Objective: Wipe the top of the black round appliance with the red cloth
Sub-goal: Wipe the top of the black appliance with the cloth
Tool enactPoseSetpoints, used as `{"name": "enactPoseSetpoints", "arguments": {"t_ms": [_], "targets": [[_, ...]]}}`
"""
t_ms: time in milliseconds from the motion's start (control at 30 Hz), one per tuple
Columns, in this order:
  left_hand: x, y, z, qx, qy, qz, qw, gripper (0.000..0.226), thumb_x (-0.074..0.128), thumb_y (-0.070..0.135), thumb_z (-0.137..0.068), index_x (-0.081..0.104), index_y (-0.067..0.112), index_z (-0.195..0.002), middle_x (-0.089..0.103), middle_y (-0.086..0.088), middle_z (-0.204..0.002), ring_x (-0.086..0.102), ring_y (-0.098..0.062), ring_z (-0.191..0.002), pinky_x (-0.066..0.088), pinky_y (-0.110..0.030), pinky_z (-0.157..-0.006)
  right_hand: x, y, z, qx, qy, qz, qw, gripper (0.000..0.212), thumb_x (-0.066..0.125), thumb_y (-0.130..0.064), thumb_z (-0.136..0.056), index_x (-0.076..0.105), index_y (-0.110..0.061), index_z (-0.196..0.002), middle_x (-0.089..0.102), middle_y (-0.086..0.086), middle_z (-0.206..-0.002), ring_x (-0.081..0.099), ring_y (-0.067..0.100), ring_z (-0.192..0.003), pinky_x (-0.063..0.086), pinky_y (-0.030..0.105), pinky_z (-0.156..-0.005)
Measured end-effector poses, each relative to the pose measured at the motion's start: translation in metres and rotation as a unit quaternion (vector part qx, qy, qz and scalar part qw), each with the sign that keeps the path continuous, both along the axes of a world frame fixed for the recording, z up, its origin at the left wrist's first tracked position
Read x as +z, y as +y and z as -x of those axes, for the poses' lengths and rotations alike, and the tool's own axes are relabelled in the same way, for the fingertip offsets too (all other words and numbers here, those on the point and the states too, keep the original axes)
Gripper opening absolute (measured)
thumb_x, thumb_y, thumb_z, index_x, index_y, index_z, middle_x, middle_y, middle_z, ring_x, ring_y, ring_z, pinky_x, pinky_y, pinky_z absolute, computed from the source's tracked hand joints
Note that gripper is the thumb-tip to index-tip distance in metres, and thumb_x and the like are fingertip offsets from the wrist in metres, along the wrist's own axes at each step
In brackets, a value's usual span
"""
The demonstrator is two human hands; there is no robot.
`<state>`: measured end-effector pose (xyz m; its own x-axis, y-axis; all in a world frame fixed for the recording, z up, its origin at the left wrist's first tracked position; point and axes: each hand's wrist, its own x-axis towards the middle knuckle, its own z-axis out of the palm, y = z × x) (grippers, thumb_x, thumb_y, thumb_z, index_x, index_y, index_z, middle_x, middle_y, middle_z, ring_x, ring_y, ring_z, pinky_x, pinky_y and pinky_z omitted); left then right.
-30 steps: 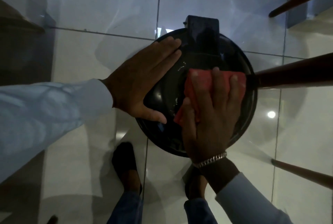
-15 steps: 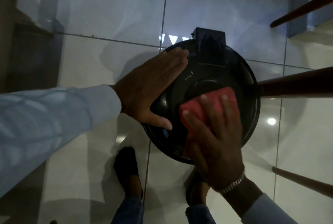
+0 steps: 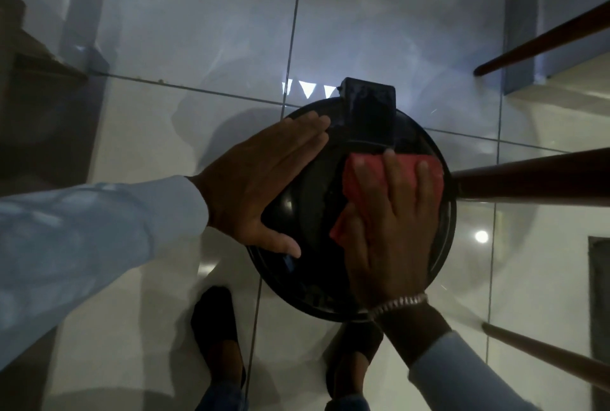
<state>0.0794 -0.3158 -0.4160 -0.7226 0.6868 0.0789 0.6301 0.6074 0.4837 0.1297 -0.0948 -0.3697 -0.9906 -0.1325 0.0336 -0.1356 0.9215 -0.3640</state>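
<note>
The black round appliance (image 3: 313,199) stands on the tiled floor, seen from above, with a black boxy handle part at its far edge. My left hand (image 3: 260,179) lies flat on its left side, fingers together and thumb spread, holding nothing. My right hand (image 3: 392,232) presses the red cloth (image 3: 369,172) flat against the right half of the glossy top. The cloth shows beyond my fingertips and at my thumb side. Part of the lid is hidden under both hands.
Dark wooden furniture legs (image 3: 534,179) reach in from the right, one touching the appliance's right rim in the view. Two feet in dark shoes (image 3: 218,328) stand just below the appliance. A dark wooden piece (image 3: 36,87) sits at the left.
My right hand has slid the red cloth away from me across the lid, from the near middle up to the far right part. The left hand stays in place.
</note>
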Motion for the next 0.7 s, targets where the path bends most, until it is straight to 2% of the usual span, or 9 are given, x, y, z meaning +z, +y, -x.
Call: {"name": "enactPoseSetpoints", "arguments": {"t_ms": [67, 133, 200, 300, 367, 433, 533, 633, 700], "targets": [[0.000, 0.000, 0.001, 0.001, -0.002, -0.015, 1.000, 0.132, 0.054, 0.089, -0.068, 0.011, -0.001, -0.154, 0.010, -0.021, -0.166, 0.004, -0.030, -0.156, 0.006, -0.041, -0.128, -0.002, -0.027, 0.015, -0.029, 0.011, 0.022, 0.999, 0.057, 0.053, -0.034, -0.088, 0.039, -0.028, -0.144, 0.037, 0.012, -0.157, 0.020, 0.045, -0.148, 0.013, 0.063, -0.121], [0.001, -0.001, 0.001, -0.001, -0.009, -0.029, 1.000, 0.132, 0.056, 0.088, -0.067, 0.015, -0.004, -0.153, 0.013, -0.023, -0.165, 0.006, -0.031, -0.156, 0.009, -0.042, -0.128, -0.003, -0.035, 0.008, 0.016, 0.019, 0.040, 0.999, 0.057, 0.056, -0.035, -0.089, 0.045, -0.024, -0.143, 0.037, 0.012, -0.157, 0.019, 0.043, -0.149, 0.010, 0.059, -0.123], [0.002, -0.001, 0.001, -0.004, -0.002, -0.016, 1.000, 0.131, 0.054, 0.088, -0.068, 0.014, -0.004, -0.153, 0.011, -0.023, -0.165, 0.005, -0.032, -0.156, 0.009, -0.044, -0.128, -0.003, -0.015, -0.015, 0.083, 0.006, 0.026, 0.996, 0.056, 0.056, -0.038, -0.089, 0.048, -0.021, -0.142, 0.037, 0.012, -0.156, 0.019, 0.044, -0.149, 0.012, 0.062, -0.122], [0.002, -0.001, 0.000, -0.003, 0.002, -0.002, 1.000, 0.131, 0.052, 0.088, -0.069, 0.011, -0.003, -0.154, 0.008, -0.022, -0.166, 0.002, -0.031, -0.156, 0.005, -0.042, -0.128, 0.004, 0.018, -0.024, 0.115, -0.020, -0.022, 0.993, 0.061, 0.054, -0.039, -0.088, 0.038, -0.025, -0.144, 0.037, 0.013, -0.156, 0.021, 0.046, -0.148, 0.020, 0.069, -0.116], [0.002, 0.000, 0.000, 0.000, 0.007, -0.005, 1.000, 0.131, 0.054, 0.088, -0.069, 0.013, -0.005, -0.153, 0.009, -0.023, -0.165, 0.003, -0.031, -0.156, 0.007, -0.043, -0.128, 0.004, 0.006, -0.009, 0.038, -0.020, -0.017, 0.999, 0.061, 0.053, -0.038, -0.087, 0.034, -0.028, -0.144, 0.037, 0.013, -0.156, 0.021, 0.046, -0.148, 0.018, 0.067, -0.118], [0.002, 0.001, 0.000, 0.003, 0.006, -0.019, 1.000, 0.132, 0.056, 0.087, -0.068, 0.017, -0.007, -0.152, 0.013, -0.025, -0.164, 0.007, -0.033, -0.156, 0.012, -0.046, -0.127, 0.002, -0.023, 0.004, -0.018, -0.008, 0.011, 1.000, 0.059, 0.055, -0.038, -0.088, 0.039, -0.028, -0.144, 0.037, 0.011, -0.157, 0.019, 0.045, -0.148, 0.012, 0.064, -0.121], [0.003, -0.001, 0.000, 0.002, -0.001, -0.025, 1.000, 0.131, 0.057, 0.086, -0.068, 0.019, -0.008, -0.151, 0.015, -0.026, -0.163, 0.009, -0.034, -0.155, 0.014, -0.048, -0.127, 0.001, -0.034, -0.011, 0.073, 0.024, 0.030, 0.997, 0.052, 0.058, -0.038, -0.090, 0.053, -0.021, -0.139, 0.042, 0.012, -0.155, 0.022, 0.043, -0.148, 0.002, 0.054, -0.125], [0.005, 0.000, 0.000, 0.001, -0.006, -0.005, 1.000, 0.133, 0.055, 0.088, -0.067, 0.015, -0.005, -0.153, 0.011, -0.024, -0.165, 0.006, -0.033, -0.156, 0.011, -0.047, -0.127, 0.004, 0.010, -0.040, 0.169, -0.004, -0.012, 0.985, 0.056, 0.061, -0.041, -0.088, 0.049, -0.027, -0.141, 0.038, 0.008, -0.157, 0.020, 0.040, -0.150, 0.014, 0.066, -0.121], [0.004, 0.000, -0.001, 0.004, -0.008, 0.004, 1.000, 0.132, 0.051, 0.089, -0.068, 0.012, -0.003, -0.154, 0.008, -0.021, -0.166, 0.004, -0.031, -0.156, 0.007, -0.043, -0.128, 0.005, 0.033, -0.045, 0.129, -0.028, -0.059, 0.989, 0.063, 0.060, -0.040, -0.087, 0.036, -0.033, -0.145, 0.036, 0.009, -0.157, 0.021, 0.043, -0.149, 0.022, 0.072, -0.114]]}}
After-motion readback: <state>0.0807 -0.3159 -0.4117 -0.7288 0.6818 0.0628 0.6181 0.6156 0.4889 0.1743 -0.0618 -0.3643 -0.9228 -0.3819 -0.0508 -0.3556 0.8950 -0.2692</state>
